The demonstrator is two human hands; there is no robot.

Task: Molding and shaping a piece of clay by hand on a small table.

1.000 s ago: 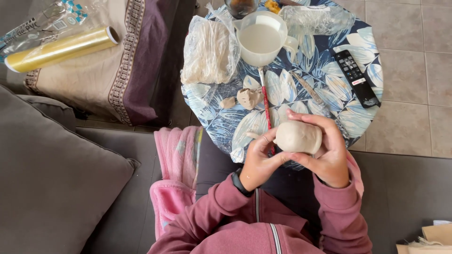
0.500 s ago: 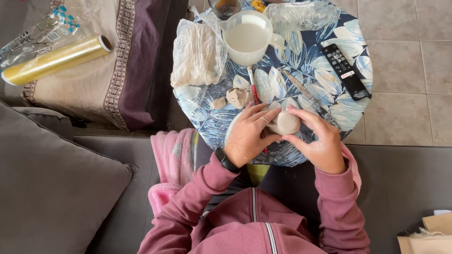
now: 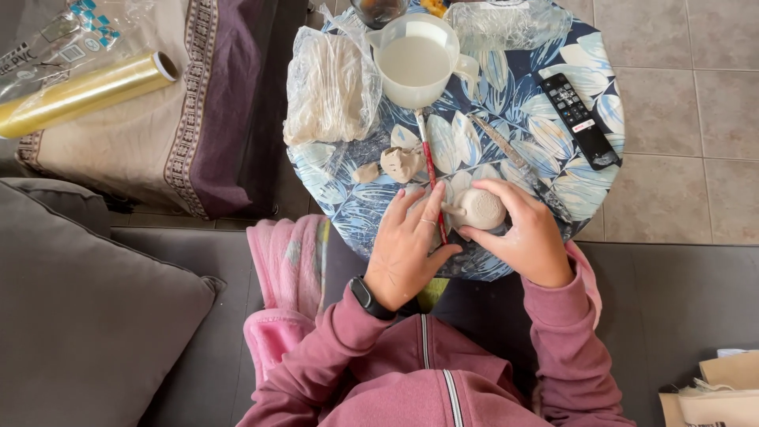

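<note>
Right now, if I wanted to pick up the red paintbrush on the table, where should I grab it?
Probably the bare upper half of the red paintbrush, between the clay lumps and the white jug. It lies flat, running away from the person. Its near end passes under the left hand, so come from above, pinching across the thin handle from both sides.

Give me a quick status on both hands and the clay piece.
Left hand flat on the table, fingers by the red-handled tool. Right hand cupped around the clay piece. Clay scraps and white jug sit apart.
</note>
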